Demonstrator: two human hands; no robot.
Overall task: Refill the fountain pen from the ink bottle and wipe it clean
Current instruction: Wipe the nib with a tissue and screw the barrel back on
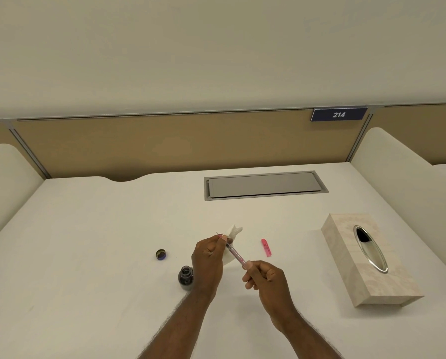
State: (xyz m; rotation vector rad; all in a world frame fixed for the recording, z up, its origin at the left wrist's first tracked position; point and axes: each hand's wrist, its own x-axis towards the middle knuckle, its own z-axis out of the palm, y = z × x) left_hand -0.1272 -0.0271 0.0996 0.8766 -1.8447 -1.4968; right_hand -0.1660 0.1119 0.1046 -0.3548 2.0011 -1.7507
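Fountain pen held in both hands above the desk, tissue at the nib end.

The left hand (207,257) has its fingers closed around a white tissue (232,235) and pinched on the nib end of the fountain pen (235,254); the nib tip projects just past the fingertips. The right hand (264,279) has its fingers pinched together on the rear end of the pen barrel. The pen runs diagonally between the two hands, above the desk (87,242). The open ink bottle (186,278) stands on the desk, just left of the left wrist. Relative to the ink bottle: the bottle cap (161,254) lies near, up and to the left; the pink pen cap (266,247) lies to the right, beyond the hands; the tissue box (367,257) sits well apart at far right.
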